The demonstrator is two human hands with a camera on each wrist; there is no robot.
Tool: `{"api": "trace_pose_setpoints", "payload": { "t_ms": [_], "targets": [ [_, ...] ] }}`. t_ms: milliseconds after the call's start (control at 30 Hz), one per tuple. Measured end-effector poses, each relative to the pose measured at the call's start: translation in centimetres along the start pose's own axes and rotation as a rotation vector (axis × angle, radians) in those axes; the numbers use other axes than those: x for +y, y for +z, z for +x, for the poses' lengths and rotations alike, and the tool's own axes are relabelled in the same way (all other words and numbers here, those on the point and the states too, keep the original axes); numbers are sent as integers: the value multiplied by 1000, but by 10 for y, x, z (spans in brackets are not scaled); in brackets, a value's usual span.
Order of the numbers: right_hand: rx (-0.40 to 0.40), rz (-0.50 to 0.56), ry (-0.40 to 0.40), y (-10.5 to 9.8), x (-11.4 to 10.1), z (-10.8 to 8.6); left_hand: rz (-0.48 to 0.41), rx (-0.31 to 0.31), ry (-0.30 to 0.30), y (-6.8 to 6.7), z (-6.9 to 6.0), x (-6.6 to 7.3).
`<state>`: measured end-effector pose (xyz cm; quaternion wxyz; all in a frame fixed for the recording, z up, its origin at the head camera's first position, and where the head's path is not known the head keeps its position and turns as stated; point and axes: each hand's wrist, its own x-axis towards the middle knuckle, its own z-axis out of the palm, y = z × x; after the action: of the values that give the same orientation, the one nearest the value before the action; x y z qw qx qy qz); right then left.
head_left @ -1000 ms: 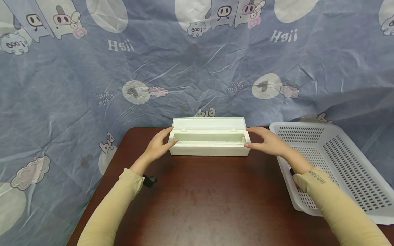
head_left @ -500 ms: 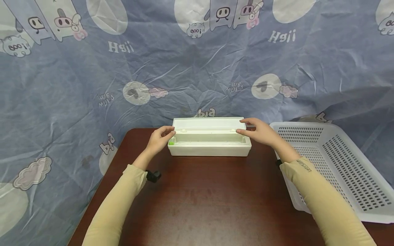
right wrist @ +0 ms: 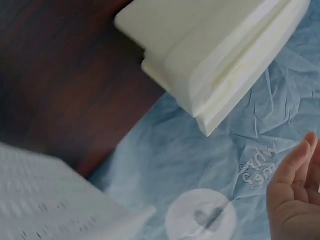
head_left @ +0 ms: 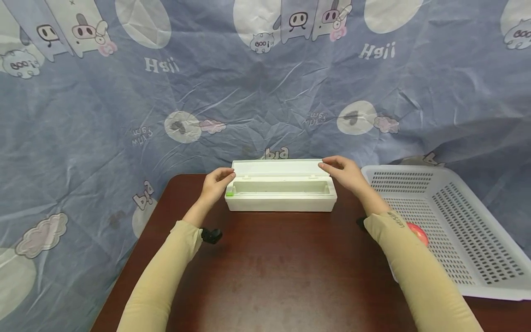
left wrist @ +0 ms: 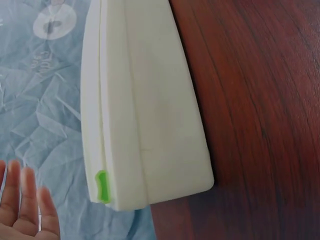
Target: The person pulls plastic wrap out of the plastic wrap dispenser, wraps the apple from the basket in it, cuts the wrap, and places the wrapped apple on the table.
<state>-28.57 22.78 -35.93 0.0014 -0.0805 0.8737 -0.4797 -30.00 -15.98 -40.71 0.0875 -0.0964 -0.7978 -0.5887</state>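
A long white box (head_left: 282,204) with a hinged lid (head_left: 278,167) stands lengthwise at the table's far edge. Its lid is tilted back, showing a hollow trough, and a green piece (left wrist: 103,186) sits on its left end. My left hand (head_left: 215,184) is beside the left end of the lid. Its fingers (left wrist: 28,197) look straight and apart from the box in the left wrist view. At the lid's upper right corner is my right hand (head_left: 343,173), thumb and fingers spread in front of it. The right wrist view shows relaxed fingers (right wrist: 292,165) with a gap to the box.
A pale plastic basket (head_left: 477,207) with slotted walls stands to the right, partly behind the right sleeve. Inside it lies a red apple (head_left: 418,234), half hidden. A wrinkled blue printed cloth (head_left: 265,92) hangs behind the dark wooden table (head_left: 265,267).
Both hands have moved up from the box's ends toward the lid, the right one also inward. The green piece and the apple have come into sight. The box stays put.
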Motion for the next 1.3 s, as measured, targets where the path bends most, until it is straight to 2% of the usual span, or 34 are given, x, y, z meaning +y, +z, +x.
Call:
{"api": "trace_pose_setpoints", "payload": {
  "t_ms": [200,333,500,600,733,900,1033,1167,1300],
  "targets": [
    [68,285,91,10,2,6,-34,81,-59,4,0,-7],
    [77,365,172,15,9,7,-49,100,-95,6,0,-14],
    [105,324,246,21,28,5,-64,82,-133,8,-2,-19],
    [112,253,263,24,39,4,-57,67,-146,8,-4,-21],
    [100,174,260,25,50,2,-24,73,-162,10,-5,-26],
    [64,138,256,25,59,-2,9,125,-202,13,-7,-33],
    [49,76,213,29,64,-2,-15,122,-229,16,-10,-37],
    [47,46,199,32,67,-3,-19,89,-213,18,-13,-41],
    [43,67,218,33,69,-6,14,65,-151,21,-14,-47]
  ]
}}
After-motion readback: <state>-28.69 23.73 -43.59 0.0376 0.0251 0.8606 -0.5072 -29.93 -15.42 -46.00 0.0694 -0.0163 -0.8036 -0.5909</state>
